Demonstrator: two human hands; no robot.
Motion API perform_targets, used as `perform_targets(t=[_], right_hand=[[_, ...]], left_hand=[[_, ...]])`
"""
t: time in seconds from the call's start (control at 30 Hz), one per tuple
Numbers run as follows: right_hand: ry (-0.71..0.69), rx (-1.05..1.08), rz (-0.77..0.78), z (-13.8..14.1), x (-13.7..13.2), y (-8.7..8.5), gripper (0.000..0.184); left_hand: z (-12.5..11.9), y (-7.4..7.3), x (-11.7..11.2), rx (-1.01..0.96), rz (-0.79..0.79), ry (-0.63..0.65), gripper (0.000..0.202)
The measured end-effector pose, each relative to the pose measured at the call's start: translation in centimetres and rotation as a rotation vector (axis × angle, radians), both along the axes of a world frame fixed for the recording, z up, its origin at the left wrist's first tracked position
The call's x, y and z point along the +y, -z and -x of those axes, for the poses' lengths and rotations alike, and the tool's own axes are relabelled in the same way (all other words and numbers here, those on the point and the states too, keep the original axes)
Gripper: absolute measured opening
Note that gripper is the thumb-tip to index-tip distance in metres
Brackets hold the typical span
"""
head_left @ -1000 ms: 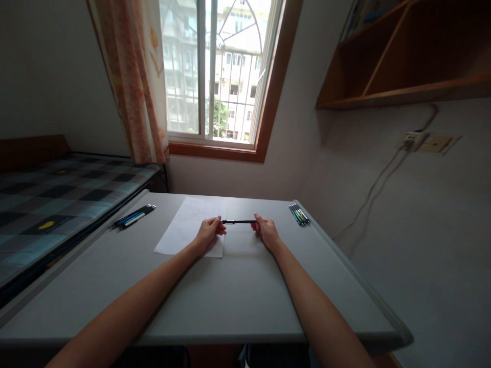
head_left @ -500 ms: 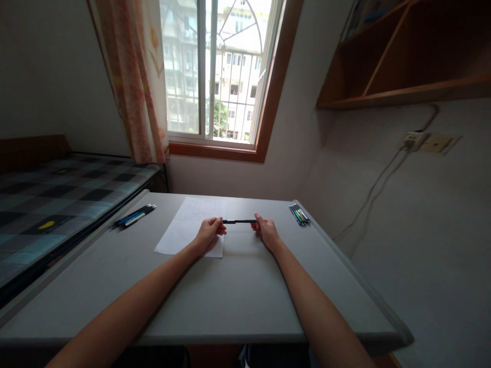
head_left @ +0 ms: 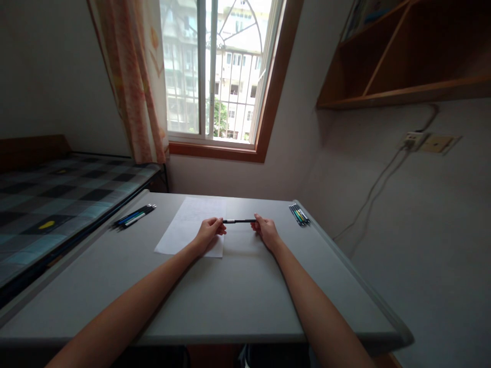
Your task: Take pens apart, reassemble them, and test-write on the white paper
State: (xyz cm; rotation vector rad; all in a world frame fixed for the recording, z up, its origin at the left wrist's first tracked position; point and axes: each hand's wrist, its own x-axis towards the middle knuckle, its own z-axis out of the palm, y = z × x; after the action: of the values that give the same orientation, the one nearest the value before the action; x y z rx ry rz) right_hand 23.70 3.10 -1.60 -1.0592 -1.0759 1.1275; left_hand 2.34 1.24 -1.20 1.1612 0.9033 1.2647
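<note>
Holds a slim black pen point(head_left: 241, 221) level and crosswise between the left hand point(head_left: 209, 232) and the right hand point(head_left: 266, 230), over the far half of a pale grey worktop point(head_left: 230, 301). Pinches one end with the thumb and curled fingers of the left hand and the other end with those of the right, both closed on the pen. Leaves the pen's middle bare between them, with a short white band nearer the left end. Cannot tell whether resting on the worktop with either hand. Has a white sheet of paper point(head_left: 184, 237) lying partly beneath the left hand, with faint marks too blurred to read. Has, near the worktop's left edge, a slanting bundle of pens point(head_left: 134, 216), mostly dark with touches of blue and white; near the far right corner, a row of pens point(head_left: 299, 215) side by side, with green and yellow showing, apart from the right hand. Faces a barred window point(head_left: 182, 87), with an orange patterned curtain point(head_left: 134, 87) and a checked bed point(head_left: 88, 181) to the left. Has, to the right, a wooden shelf point(head_left: 406, 91) above a wall socket point(head_left: 414, 138) and a trailing cable point(head_left: 374, 186).
</note>
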Motion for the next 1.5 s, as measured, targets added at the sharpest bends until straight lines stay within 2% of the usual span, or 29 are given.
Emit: perform_targets(t=[0.37, 0.67, 1.23, 1.5], right_hand=[[0.02, -0.033, 0.009, 0.18, -0.17, -0.27, 0.046], [0.032, 0.025, 0.033, 0.24, -0.12, -0.23, 0.039], [0.012, 0.051, 0.042, 0.34, -0.55, -0.87, 0.038], [-0.003, 0.036, 0.033, 0.08, -0.18, -0.35, 0.037]], left_hand=[[0.0, 0.05, 0.06, 0.004, 0.003, -0.005, 0.036], [-0.02, -0.3, -0.13, -0.008, -0.001, -0.001, 0.034], [0.05, -0.33, -0.08, 0.002, 0.015, 0.0, 0.035], [0.09, -0.11, 0.04, -0.004, 0.016, -0.004, 0.033]])
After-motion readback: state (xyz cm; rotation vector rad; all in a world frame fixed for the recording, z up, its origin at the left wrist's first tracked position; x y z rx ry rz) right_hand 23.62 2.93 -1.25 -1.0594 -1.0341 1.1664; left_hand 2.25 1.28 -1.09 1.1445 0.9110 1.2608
